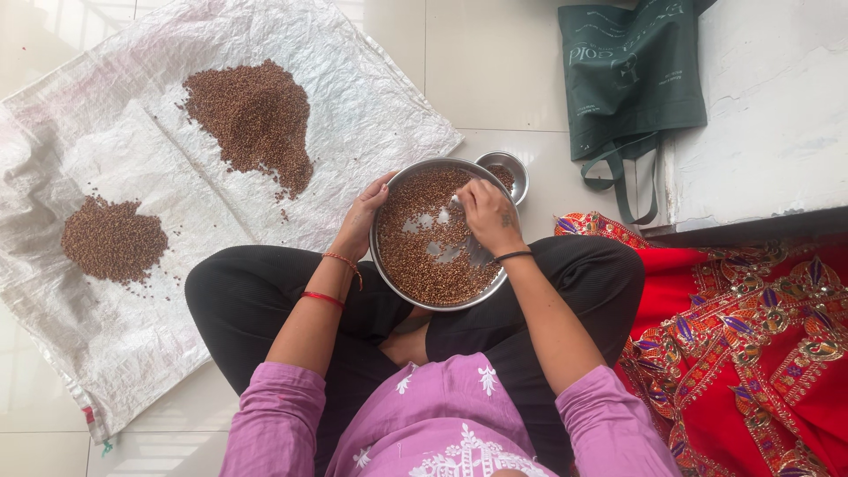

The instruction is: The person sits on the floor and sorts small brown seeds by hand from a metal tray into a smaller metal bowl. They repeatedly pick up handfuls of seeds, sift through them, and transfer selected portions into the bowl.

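Observation:
A round steel plate (385,269) rests on my lap, partly covered with small brown grains (424,265). My left hand (360,217) grips the plate's left rim. Over the plate's upper right part, my right hand (486,215) has its fingers bent down into the grains; whether it holds any I cannot tell. Bare shiny patches show in the middle of the plate.
A small steel bowl (517,172) with some grains stands just beyond the plate. A white woven sack sheet (371,106) lies on the tiled floor to the left, carrying a large grain heap (256,119) and a smaller heap (113,238). A green bag (632,79) hangs at right; red embroidered cloth (751,336) lies beside me.

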